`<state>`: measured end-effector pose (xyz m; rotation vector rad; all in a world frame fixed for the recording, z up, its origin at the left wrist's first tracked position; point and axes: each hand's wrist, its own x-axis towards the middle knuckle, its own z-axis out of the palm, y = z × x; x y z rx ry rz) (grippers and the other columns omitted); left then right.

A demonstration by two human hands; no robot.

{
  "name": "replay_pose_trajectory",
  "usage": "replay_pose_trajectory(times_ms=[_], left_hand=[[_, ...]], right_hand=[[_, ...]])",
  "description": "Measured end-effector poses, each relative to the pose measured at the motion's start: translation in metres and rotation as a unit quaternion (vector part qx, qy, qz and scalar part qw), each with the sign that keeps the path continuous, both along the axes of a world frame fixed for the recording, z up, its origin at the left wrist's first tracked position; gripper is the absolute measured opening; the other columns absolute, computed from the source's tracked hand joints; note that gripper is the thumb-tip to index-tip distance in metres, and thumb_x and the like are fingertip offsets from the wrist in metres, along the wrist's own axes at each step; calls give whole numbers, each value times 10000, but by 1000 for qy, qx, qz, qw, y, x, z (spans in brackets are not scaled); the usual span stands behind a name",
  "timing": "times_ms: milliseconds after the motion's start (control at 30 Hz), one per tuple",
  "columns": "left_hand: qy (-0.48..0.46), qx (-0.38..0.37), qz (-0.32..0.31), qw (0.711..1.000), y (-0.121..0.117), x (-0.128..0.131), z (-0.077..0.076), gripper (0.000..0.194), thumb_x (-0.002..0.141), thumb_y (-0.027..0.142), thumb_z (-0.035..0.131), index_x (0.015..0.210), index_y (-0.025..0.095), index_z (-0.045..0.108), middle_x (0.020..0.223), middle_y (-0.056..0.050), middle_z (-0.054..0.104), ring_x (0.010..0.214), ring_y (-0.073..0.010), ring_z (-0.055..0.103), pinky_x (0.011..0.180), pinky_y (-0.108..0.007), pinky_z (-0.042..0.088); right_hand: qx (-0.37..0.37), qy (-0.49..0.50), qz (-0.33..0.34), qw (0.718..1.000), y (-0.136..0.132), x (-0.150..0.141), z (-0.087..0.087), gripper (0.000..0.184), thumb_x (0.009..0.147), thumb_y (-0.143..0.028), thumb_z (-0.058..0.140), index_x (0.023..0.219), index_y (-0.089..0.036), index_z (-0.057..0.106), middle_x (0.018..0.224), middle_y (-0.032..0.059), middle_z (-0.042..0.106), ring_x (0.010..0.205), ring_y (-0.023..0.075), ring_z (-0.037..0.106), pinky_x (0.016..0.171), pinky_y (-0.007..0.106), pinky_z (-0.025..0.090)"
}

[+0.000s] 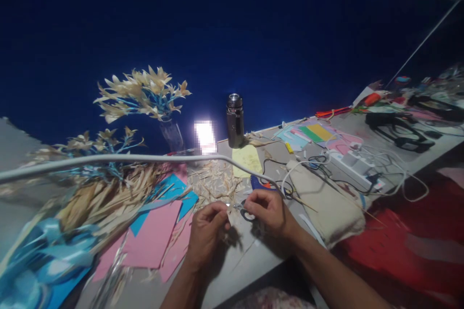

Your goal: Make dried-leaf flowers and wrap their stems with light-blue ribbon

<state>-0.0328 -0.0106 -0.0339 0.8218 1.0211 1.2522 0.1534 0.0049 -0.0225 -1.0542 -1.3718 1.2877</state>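
Note:
In the middle of the table front, my right hand (270,210) is closed round the dark ring handles of a small pair of scissors (247,215), whose short metal blades point left. Just beside the blade tips, my left hand (209,229) is pinched shut; what lies between its fingers is too small to make out. Beyond both hands spreads a heap of pale dried husk scraps (213,178). A blue glue gun (258,183) lies behind my right hand, partly hidden by it.
Left are pink paper sheets (152,236), dried husks (108,198), blue ribbon (54,251) and husk flowers (145,91) in a glass. A grey lamp arm (126,158) crosses above the table. A thermos (235,123) stands behind; a folded cloth (322,203) and power strip (357,166) lie right.

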Motion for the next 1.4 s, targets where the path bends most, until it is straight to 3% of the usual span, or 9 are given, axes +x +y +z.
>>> replay_pose_trajectory(times_ms=[300, 633, 833, 967, 1067, 1133, 1233, 1400], left_hand=[[41, 48, -44, 997, -5, -7, -5, 281, 774, 397, 846, 676, 175, 704, 604, 4, 602, 560, -118, 541, 532, -223, 446], [173, 183, -16, 967, -2, -21, 15, 177, 781, 306, 796, 635, 212, 763, 678, -56, 677, 672, -210, 605, 657, -304, 496], [150, 168, -15, 974, -1, -24, 21, 157, 707, 295, 855, 592, 221, 775, 672, -72, 689, 690, -232, 607, 684, -317, 493], [80, 107, -30, 991, -2, -21, 15, 236, 735, 357, 850, 603, 192, 745, 636, -42, 640, 602, -178, 575, 580, -278, 481], [5, 34, -20, 999, -3, -21, 14, 301, 723, 377, 873, 598, 187, 676, 585, 18, 561, 509, -126, 515, 497, -249, 456], [-26, 0, -4, 1000, -1, -24, 17, 360, 681, 391, 908, 582, 179, 635, 560, 37, 532, 476, -103, 487, 458, -224, 429], [-60, -37, 11, 997, 5, -30, 23, 418, 580, 403, 968, 569, 168, 623, 521, 38, 534, 443, -83, 459, 421, -193, 385], [-122, -46, 38, 991, 22, -38, 20, 423, 484, 363, 1011, 640, 163, 673, 526, 43, 550, 467, -75, 463, 456, -186, 400]], right_hand=[[-3, -27, 53, 998, 7, -21, 12, 248, 783, -398, 724, 713, -168, 665, 662, -12, 593, 615, 124, 492, 589, 256, 378], [12, 17, 19, 1000, 5, -36, 17, 209, 750, -341, 699, 647, -179, 615, 616, -15, 567, 596, 126, 469, 567, 251, 374], [-35, 57, 24, 997, 6, -44, 14, 215, 731, -324, 709, 603, -193, 598, 571, -27, 548, 581, 125, 469, 572, 248, 376], [-52, 52, 55, 996, 13, -41, 14, 290, 805, -402, 698, 625, -190, 616, 603, -11, 573, 581, 125, 466, 575, 253, 371], [-17, -26, 51, 998, 30, -28, 15, 293, 842, -413, 668, 659, -188, 629, 648, 7, 618, 615, 140, 518, 599, 258, 394], [21, -147, 43, 988, 50, -17, 16, 244, 837, -362, 666, 677, -178, 649, 653, 9, 637, 636, 149, 553, 609, 254, 401], [74, -347, 8, 935, 89, -7, 21, 233, 903, -306, 615, 729, -165, 681, 694, 14, 669, 673, 148, 587, 617, 245, 392], [79, -447, -9, 891, 160, -18, 25, 189, 908, -225, 647, 743, -151, 703, 730, 43, 689, 729, 175, 620, 613, 265, 377]])
